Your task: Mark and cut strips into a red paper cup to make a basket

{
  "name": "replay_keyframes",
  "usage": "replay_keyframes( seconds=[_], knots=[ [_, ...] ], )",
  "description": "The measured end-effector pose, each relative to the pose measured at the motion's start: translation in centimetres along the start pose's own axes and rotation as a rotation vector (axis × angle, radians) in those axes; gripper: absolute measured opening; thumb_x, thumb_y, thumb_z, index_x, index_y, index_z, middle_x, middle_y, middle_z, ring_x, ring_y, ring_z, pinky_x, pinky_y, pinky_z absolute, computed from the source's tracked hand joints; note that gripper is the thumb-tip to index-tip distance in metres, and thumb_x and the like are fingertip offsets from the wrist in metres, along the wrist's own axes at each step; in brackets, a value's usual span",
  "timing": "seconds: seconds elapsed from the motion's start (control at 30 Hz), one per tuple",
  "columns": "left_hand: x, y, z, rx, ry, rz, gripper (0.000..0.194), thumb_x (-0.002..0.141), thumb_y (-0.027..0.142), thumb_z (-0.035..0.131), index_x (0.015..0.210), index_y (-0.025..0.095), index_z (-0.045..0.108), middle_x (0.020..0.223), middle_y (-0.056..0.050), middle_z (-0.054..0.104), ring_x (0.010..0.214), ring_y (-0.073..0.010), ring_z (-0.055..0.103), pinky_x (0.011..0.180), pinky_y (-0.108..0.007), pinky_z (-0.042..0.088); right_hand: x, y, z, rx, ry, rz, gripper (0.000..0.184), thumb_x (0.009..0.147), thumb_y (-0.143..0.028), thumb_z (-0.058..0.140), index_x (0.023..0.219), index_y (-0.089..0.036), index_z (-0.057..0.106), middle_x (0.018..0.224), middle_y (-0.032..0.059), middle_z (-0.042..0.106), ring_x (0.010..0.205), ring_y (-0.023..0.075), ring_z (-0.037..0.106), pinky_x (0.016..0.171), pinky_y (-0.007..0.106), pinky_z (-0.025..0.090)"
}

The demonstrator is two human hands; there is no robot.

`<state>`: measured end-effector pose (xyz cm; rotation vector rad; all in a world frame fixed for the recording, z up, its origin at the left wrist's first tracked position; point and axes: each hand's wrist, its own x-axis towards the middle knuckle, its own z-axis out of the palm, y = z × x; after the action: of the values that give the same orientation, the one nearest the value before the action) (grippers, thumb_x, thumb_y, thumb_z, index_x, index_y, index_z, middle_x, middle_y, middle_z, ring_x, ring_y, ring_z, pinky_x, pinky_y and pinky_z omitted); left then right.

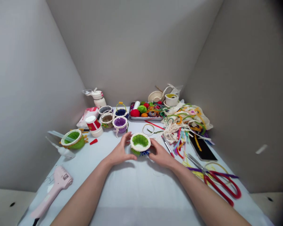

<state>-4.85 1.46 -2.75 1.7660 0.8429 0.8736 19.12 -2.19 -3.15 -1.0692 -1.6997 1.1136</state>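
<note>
Two bare hands, the left (123, 151) and the right (159, 153), flank a small round green cup with a thick white rim (140, 147) at the centre of a pale cloth-covered table (136, 194), fingers curved around its sides; how firmly either hand grips cannot be told.

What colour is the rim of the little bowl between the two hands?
The rim is white; it shows best in the head view.
</note>
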Motion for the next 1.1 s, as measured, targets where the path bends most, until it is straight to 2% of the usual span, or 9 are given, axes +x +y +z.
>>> replay_keyframes(
  seconds=[0.1,0.2,0.3,0.53,0.63,0.73,0.83,0.97,1.1],
  knots=[
    [0.1,0.4,0.9,0.009,0.098,0.110,0.120,0.061,0.053,0.084,0.154,0.028,0.014,0.158,-0.021,0.024,0.139,-0.0348,0.038,0.113,-0.052,0.032,-0.1,-0.4,0.0,-0.058,-0.024,-0.033,0.073,0.067,-0.004,0.056,0.138,-0.020,0.046,0.141,0.0117,0.054,0.130,0.0238,0.052,0.112,0.042,0.039],
    [0.6,0.7,1.4,0.059,0.125,0.140,0.102,0.070,0.056,0.077,0.152,0.025,0.024,0.156,-0.019,0.030,0.140,-0.0340,0.037,0.114,-0.051,0.031,-0.2,-0.6,0.0,-0.110,-0.029,-0.057,0.072,0.068,-0.009,0.063,0.138,-0.019,0.046,0.141,0.0137,0.053,0.129,0.0262,0.051,0.112,0.045,0.037],
    [0.9,0.3,1.5,0.029,0.150,0.067,0.087,0.076,0.056,0.071,0.146,0.018,0.037,0.146,-0.020,0.045,0.135,-0.0329,0.043,0.112,-0.048,0.034,-0.3,-0.3,0.0,-0.130,-0.039,-0.076,0.073,0.069,-0.013,0.069,0.138,-0.019,0.046,0.140,0.0143,0.053,0.128,0.0274,0.051,0.110,0.045,0.037],
    [0.5,-0.1,1.1,-0.210,-0.065,-0.011,0.089,0.062,0.056,0.082,0.134,0.015,0.050,0.139,-0.018,0.054,0.129,-0.0327,0.050,0.108,-0.043,0.039,-0.1,0.5,0.1,-0.182,-0.033,-0.119,0.074,0.068,-0.021,0.077,0.135,-0.019,0.048,0.136,0.0125,0.055,0.124,0.0274,0.052,0.107,0.044,0.039],
    [0.5,0.4,1.3,-0.301,-0.011,-0.107,0.081,0.058,0.041,0.089,0.128,0.014,0.056,0.133,-0.015,0.060,0.125,-0.0307,0.054,0.107,-0.041,0.040,-0.1,0.6,0.1,-0.174,-0.029,-0.120,0.066,0.072,-0.020,0.073,0.134,-0.018,0.050,0.133,0.0125,0.057,0.122,0.0264,0.053,0.106,0.043,0.040],
    [0.5,0.8,1.9,-0.406,0.077,-0.183,0.067,0.061,0.037,0.087,0.119,0.014,0.062,0.126,-0.014,0.064,0.120,-0.0285,0.056,0.104,-0.039,0.041,-0.1,0.6,0.1,-0.098,-0.022,-0.106,0.061,0.076,-0.022,0.070,0.134,-0.018,0.050,0.135,0.0132,0.057,0.121,0.0253,0.055,0.105,0.043,0.042],
    [0.5,0.7,2.7,-0.504,0.126,-0.221,0.057,0.074,0.047,0.077,0.119,0.016,0.061,0.126,-0.013,0.064,0.116,-0.0267,0.058,0.097,-0.037,0.046,-0.1,0.8,0.2,0.057,-0.029,-0.079,0.059,0.082,-0.029,0.068,0.136,-0.020,0.048,0.139,0.0128,0.055,0.122,0.0243,0.056,0.104,0.042,0.045],
    [0.4,0.6,3.8,-0.657,0.148,-0.306,0.050,0.082,0.052,0.067,0.118,0.017,0.062,0.124,-0.013,0.065,0.107,-0.0245,0.063,0.086,-0.033,0.051,0.2,1.4,0.3,0.244,0.031,-0.009,0.057,0.079,-0.041,0.072,0.130,-0.022,0.055,0.136,0.0113,0.059,0.122,0.0269,0.058,0.105,0.044,0.046],
    [0.4,0.8,4.2,-0.769,0.128,-0.362,0.048,0.087,0.053,0.060,0.119,0.017,0.063,0.125,-0.014,0.065,0.107,-0.0256,0.063,0.090,-0.039,0.053,0.5,1.9,0.3,0.301,0.126,0.048,0.059,0.077,-0.050,0.072,0.128,-0.023,0.059,0.136,0.0101,0.061,0.125,0.0282,0.056,0.110,0.046,0.042]
  ],
)
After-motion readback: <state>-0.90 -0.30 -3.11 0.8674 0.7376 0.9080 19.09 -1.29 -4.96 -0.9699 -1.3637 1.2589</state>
